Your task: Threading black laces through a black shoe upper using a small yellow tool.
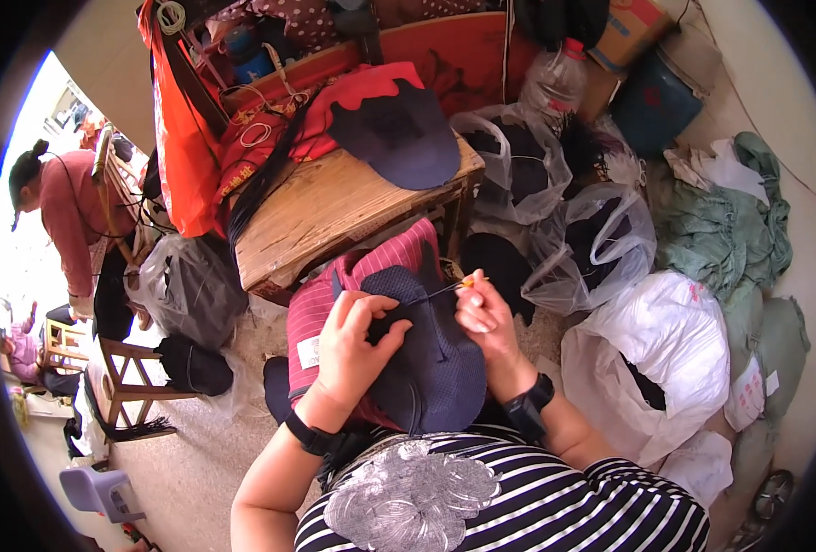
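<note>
On my lap lies a dark navy, rounded, textured piece of material (445, 368), with a dark cord looped along its lower part. My right hand (489, 322) is closed in a pinch around a small tool with an orange-yellow handle (468, 282). From there a thin dark thread (428, 296) stretches left across the piece. My left hand (357, 345) has curled fingers at the thread's other end and rests over the piece's left edge. Underneath is a red striped cloth (380, 256) with a white label. Each wrist wears a black band.
Ahead stands a wooden table (334, 216) bearing another dark navy piece (394, 138), red cloth and cords. Plastic bags (592, 244) and a white sack (656, 345) crowd my right. A wooden stool (127, 382) and a purple plastic stool (95, 488) stand left; a person (68, 212) bends beyond.
</note>
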Demonstrator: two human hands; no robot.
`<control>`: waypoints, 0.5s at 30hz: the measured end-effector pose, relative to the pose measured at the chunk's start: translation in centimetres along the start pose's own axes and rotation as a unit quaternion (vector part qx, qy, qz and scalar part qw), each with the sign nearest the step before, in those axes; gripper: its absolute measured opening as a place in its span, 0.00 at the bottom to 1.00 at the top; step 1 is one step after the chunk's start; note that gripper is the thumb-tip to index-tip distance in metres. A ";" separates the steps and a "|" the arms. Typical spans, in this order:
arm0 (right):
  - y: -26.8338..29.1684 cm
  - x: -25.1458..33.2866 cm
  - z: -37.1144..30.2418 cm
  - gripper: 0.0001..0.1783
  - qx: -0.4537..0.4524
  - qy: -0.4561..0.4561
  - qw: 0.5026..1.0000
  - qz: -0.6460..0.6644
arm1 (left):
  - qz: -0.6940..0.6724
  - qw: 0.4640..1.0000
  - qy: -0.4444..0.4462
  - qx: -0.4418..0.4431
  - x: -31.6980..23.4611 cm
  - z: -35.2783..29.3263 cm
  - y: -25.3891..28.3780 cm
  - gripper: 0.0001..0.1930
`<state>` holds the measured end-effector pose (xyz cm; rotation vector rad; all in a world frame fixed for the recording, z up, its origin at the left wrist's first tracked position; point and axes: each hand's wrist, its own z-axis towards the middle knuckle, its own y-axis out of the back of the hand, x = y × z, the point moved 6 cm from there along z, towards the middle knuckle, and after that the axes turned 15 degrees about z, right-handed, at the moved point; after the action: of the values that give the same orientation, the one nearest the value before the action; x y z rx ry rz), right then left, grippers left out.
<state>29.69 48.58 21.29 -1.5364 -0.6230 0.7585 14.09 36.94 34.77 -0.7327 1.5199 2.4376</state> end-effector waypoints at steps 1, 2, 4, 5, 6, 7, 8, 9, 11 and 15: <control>-1.3 -1.0 0.2 0.14 0.042 -0.012 0.998 -0.040 | 0.003 1.000 0.003 0.001 0.2 -0.1 0.0 0.18; -2.8 -1.2 0.2 0.14 0.009 0.031 0.992 -0.119 | 0.014 0.999 -0.022 -0.019 0.0 0.1 0.2 0.19; -4.5 -1.4 0.3 0.14 -0.029 0.085 0.968 -0.233 | 0.009 0.999 -0.041 -0.010 -0.3 -0.2 0.1 0.22; -5.2 -1.4 0.5 0.14 -0.035 0.095 0.958 -0.269 | 0.008 0.999 -0.046 -0.013 -0.3 -0.1 0.3 0.22; -6.0 -0.9 0.7 0.15 -0.048 0.092 0.955 -0.277 | -0.015 0.999 -0.046 0.003 -0.1 0.1 0.5 0.25; -6.2 0.0 0.7 0.15 -0.048 0.091 0.955 -0.278 | -0.038 0.998 -0.040 0.021 0.1 -0.2 0.7 0.27; -6.7 0.5 0.6 0.15 -0.014 0.046 0.972 -0.230 | -0.017 0.998 -0.062 0.009 0.2 -0.5 1.1 0.32; -7.1 1.0 0.4 0.16 0.020 0.002 0.984 -0.180 | 0.032 0.997 -0.063 0.022 0.3 -0.9 1.4 0.38; -7.2 2.0 0.2 0.16 0.007 -0.010 0.983 -0.185 | 0.061 0.995 -0.074 0.026 0.8 -1.2 1.2 0.43; -5.7 3.2 -0.2 0.15 -0.058 0.006 0.968 -0.245 | 0.065 0.995 -0.073 0.033 1.5 -1.9 0.3 0.50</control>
<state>32.13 51.44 26.65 -1.4083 -1.0051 0.3393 13.30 34.99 33.60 -0.4462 1.6299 2.4574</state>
